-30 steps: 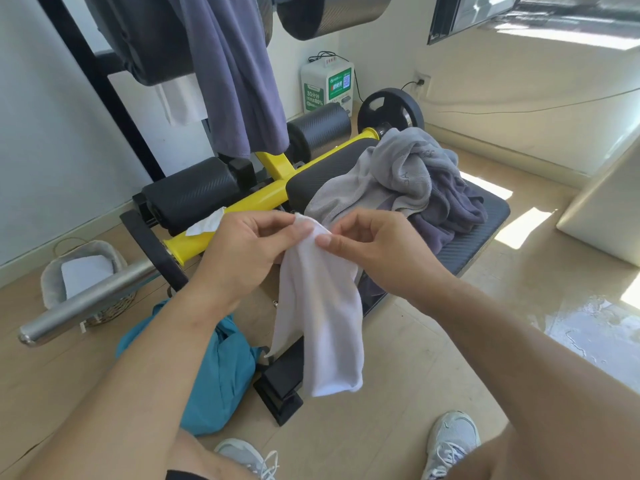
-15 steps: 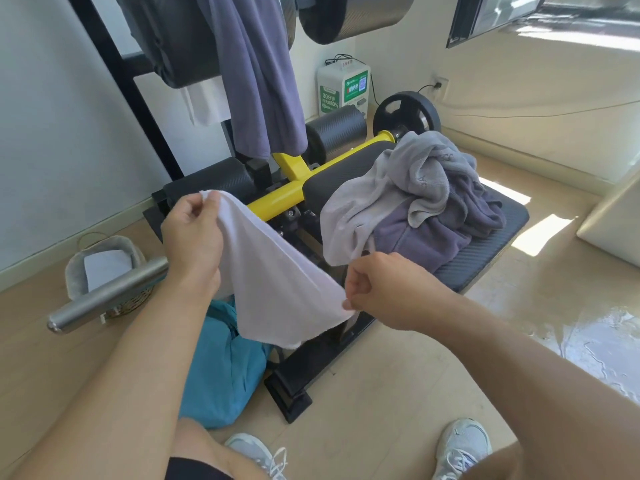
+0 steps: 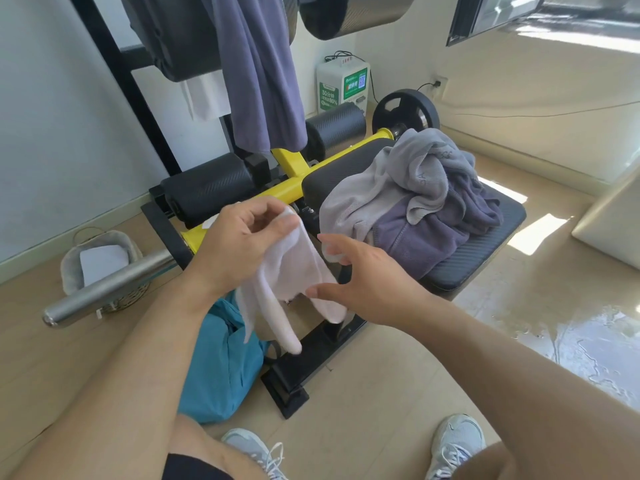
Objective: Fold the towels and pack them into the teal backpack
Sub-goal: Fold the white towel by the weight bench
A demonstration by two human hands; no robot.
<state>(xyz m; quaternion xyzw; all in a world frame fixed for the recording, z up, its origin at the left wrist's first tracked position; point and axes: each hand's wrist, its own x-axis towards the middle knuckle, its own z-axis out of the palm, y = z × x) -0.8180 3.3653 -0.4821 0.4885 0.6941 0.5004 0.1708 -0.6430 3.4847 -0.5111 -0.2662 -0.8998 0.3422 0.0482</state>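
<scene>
Left hand [image 3: 239, 244] pinches white towel [image 3: 294, 271] top; right hand [image 3: 360, 282] open, fingers spread beside it. Catch hanging end, align edges, then pack teal backpack [image 3: 221, 362].

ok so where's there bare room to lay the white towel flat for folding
Bare wood floor between the black bench foot and the shoes. On the bench pad only a strip at its right end shows free; the grey and purple towels cover the rest. Floor at right looks wet. The left hand holds the white towel.
</scene>
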